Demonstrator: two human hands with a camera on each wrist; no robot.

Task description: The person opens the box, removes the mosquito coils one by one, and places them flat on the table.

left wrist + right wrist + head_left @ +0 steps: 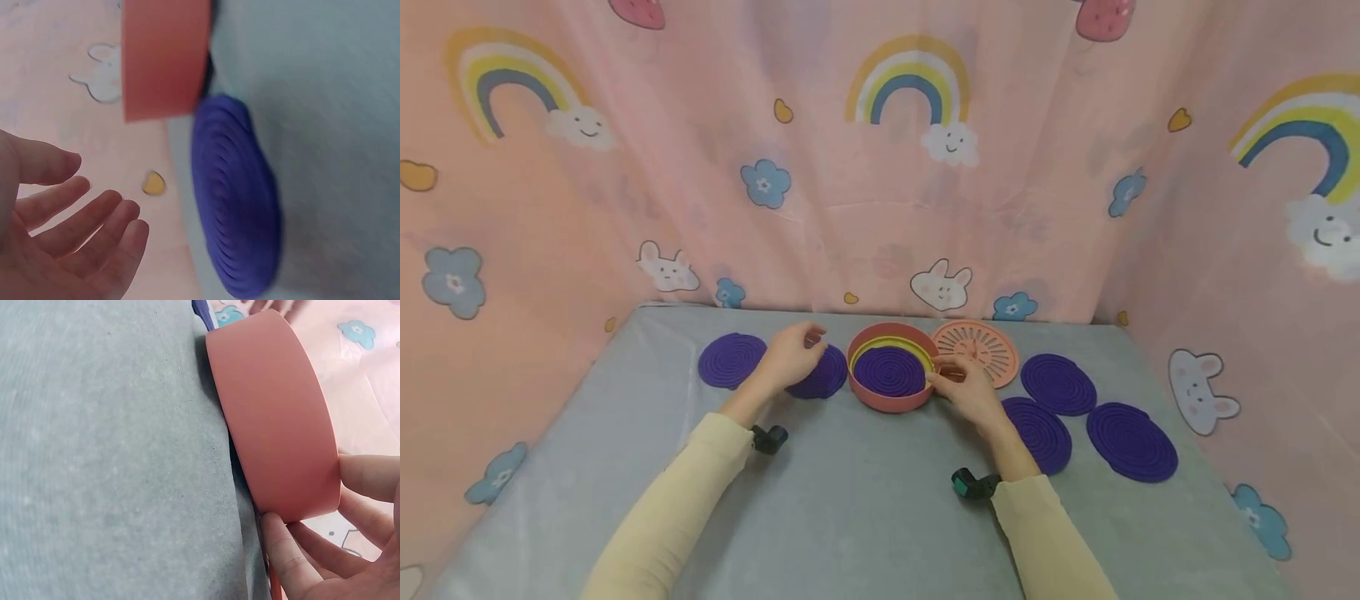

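Note:
A round salmon-pink box (892,405) without its cover stands near the back of the table. Inside it are a yellow ring-shaped rim (880,342) and a purple coaster (890,372) with concentric ridges. My right hand (972,392) grips the box's right side, thumb at the upper edge and fingertips low on the wall (275,425). To the left, my left hand (793,355) hovers with loosely bent fingers and holds nothing. Beneath and beside it lies another purple coaster (823,377), partly hidden in the head view; the left wrist view shows the hand apart from that coaster (234,200).
A slotted pink lid (992,350) lies behind my right hand. One purple coaster (731,361) is at the far left. On the right lie three more: a back coaster (1058,384), a front coaster (1043,437) partly behind my wrist, and an outer coaster (1132,442).

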